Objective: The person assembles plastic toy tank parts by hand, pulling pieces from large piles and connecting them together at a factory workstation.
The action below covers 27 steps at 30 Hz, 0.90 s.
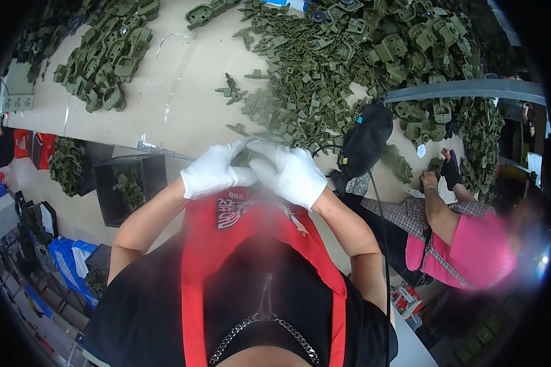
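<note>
Both of my hands wear white gloves and meet in front of my red apron [226, 214], at the near edge of the table [183, 79]. Between them is a dark green plastic part [243, 158], mostly covered by the fingers. My left hand [214, 170] closes on its left side with bent fingers. From the other side my right hand [292, 174] curls over it. A hazy patch in the picture blurs the fingertips. Just beyond my hands lies a large heap of small green plastic parts [306, 85], with a few loose pieces [229, 90] to its left.
More green hulls are piled at the far left [113, 55] and far right [422, 37]. A black pouch-like object [367, 137] with a cable is right of my hands. A co-worker in pink [465, 244] handles parts at the right. A dark crate [131, 189] stands below the table, left.
</note>
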### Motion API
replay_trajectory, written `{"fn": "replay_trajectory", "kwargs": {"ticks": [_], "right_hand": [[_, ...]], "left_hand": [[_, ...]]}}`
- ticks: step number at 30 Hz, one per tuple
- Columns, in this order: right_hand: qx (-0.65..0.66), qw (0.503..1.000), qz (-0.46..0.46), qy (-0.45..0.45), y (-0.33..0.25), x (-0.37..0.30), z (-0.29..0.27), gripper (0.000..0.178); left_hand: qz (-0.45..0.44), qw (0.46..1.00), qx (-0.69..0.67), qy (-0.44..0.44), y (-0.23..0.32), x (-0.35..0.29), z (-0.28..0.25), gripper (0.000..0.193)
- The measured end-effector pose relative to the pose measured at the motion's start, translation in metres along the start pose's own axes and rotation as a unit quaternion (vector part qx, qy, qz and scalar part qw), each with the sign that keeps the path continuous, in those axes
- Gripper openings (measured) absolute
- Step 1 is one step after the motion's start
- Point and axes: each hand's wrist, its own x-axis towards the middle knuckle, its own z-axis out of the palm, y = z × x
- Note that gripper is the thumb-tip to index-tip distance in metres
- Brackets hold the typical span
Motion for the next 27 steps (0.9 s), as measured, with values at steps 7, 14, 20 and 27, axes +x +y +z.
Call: {"fn": "replay_trajectory", "kwargs": {"ticks": [7, 14, 20, 27], "right_hand": [[0.416, 0.895, 0.142, -0.080, 0.039, 0.009, 0.016, 0.052], [0.372, 0.911, 0.165, -0.060, 0.037, 0.011, 0.030, 0.049], [0.467, 0.859, 0.180, -0.106, 0.044, 0.027, -0.006, 0.046], [0.435, 0.891, -0.026, 0.128, 0.051, -0.016, -0.063, 0.087]], "left_hand": [[0.029, 0.997, -0.074, 0.018, -0.024, 0.002, 0.007, 0.071], [0.041, 0.994, 0.038, 0.090, -0.043, 0.006, 0.015, 0.070], [0.022, 0.976, -0.204, 0.068, -0.045, 0.020, 0.013, 0.055], [0.184, 0.933, -0.271, 0.151, -0.024, 0.004, -0.001, 0.082]]}}
